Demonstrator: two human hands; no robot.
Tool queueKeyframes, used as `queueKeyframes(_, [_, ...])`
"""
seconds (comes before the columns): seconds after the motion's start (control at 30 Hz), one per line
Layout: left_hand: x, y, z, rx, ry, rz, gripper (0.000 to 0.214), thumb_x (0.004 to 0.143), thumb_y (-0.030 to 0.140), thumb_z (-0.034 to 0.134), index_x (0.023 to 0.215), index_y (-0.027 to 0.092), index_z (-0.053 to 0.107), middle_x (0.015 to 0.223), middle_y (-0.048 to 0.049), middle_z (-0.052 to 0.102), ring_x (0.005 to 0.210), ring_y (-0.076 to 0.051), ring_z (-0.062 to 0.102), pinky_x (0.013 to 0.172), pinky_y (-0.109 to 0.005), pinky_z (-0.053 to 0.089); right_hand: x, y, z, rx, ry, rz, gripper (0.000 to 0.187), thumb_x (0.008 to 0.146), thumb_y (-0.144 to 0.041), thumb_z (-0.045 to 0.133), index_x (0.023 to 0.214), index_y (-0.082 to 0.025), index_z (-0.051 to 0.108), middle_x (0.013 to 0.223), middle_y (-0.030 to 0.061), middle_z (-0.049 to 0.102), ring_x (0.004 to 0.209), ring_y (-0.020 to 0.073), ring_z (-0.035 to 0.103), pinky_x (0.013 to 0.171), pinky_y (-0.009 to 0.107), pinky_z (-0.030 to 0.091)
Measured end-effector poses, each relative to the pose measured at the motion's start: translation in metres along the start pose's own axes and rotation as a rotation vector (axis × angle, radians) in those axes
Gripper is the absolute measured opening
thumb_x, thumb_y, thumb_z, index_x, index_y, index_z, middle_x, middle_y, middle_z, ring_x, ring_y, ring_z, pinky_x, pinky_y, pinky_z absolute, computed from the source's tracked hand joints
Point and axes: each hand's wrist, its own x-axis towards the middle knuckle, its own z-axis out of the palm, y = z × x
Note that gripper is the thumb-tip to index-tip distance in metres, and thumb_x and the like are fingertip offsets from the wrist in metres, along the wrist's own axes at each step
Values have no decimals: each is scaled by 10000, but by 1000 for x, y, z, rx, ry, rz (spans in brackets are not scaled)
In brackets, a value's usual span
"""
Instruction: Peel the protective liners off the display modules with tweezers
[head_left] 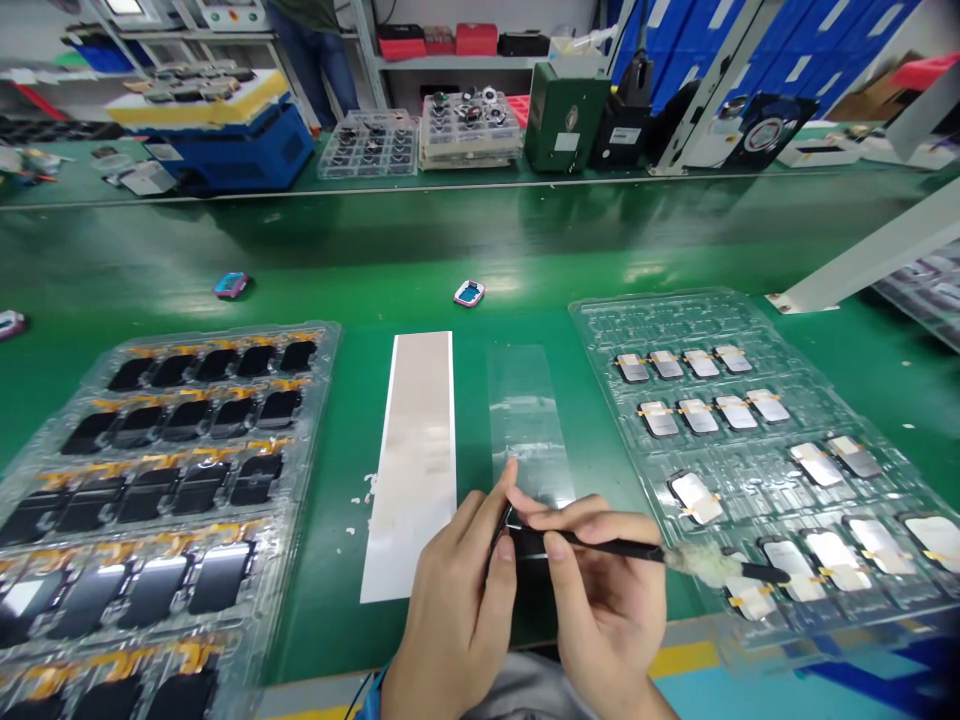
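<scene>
Dark panel [529, 541] sits pinched in my left grip [504, 510], low in the middle of the head view, just above the near part of the green bench [540, 250]. My left thumb presses its near left side while the index finger points up past it; much of the panel is hidden behind my fingers. My right grip [551, 545] is closed around a slim black tool [694, 562], its thumb close against the panel's right end; I cannot tell exactly where the tool's inner tip lies. The tool's wrapped middle and dark outer end reach out over the near rows of the right tray [660, 318], where silver-backed pieces [739, 412] lie in rows. Beyond my fingers a clear film strip [525, 400] lies flat, and just left of it a long pale sheet [420, 440] with white edges, small white scraps [367, 490] beside it. Left of that, the left tray [321, 400] carries rows of black screens [187, 420] with orange ribbons. Farther off lie a pink-rimmed piece [469, 293] and, well to its left, another small one [232, 286]. Behind them stand a blue machine [225, 145] and a green box [568, 118].
</scene>
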Motion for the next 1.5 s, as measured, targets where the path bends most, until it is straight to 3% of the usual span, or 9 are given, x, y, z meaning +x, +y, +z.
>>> queueKeyframes(0.4, [1,2,0,12,-2,-11,496,1060,235,325,1550,271,393,1142,-82,660,1016,-203,644,922,-301,531,1,1,0,-28,-1,16,187,979,-75,544,1029,-255,533,936,19,661,1001,211,744,890,448,648])
queueKeyframes(0.67, [3,2,1,43,24,-18,512,1044,228,332,1552,249,398,1105,-96,680,945,-216,669,907,-334,550,-3,2,0,-33,6,-7,196,980,-65,536,1034,-253,535,940,17,658,1005,195,739,898,414,641])
queueKeyframes(0.8, [1,0,0,22,1,-10,513,1059,215,314,1564,289,362,1211,-79,658,1070,-196,645,967,-309,522,-3,3,0,-19,-4,-20,218,979,-47,522,1048,-253,538,951,17,651,1009,187,735,914,406,636])
queueKeyframes(1.0, [0,-1,1,19,-4,-15,505,1064,213,311,1559,300,372,1166,-66,676,1039,-183,657,928,-286,539,-1,3,-1,-45,-6,-17,215,978,-48,523,1041,-253,539,944,20,640,1010,189,731,924,423,634])
queueKeyframes(1.5, [0,-1,0,22,-9,-7,490,1061,201,310,1534,279,407,1311,-76,652,1236,-201,607,951,-289,539,-2,3,-1,-51,-25,-57,247,965,-20,519,1048,-249,560,952,34,668,1038,196,729,955,435,617])
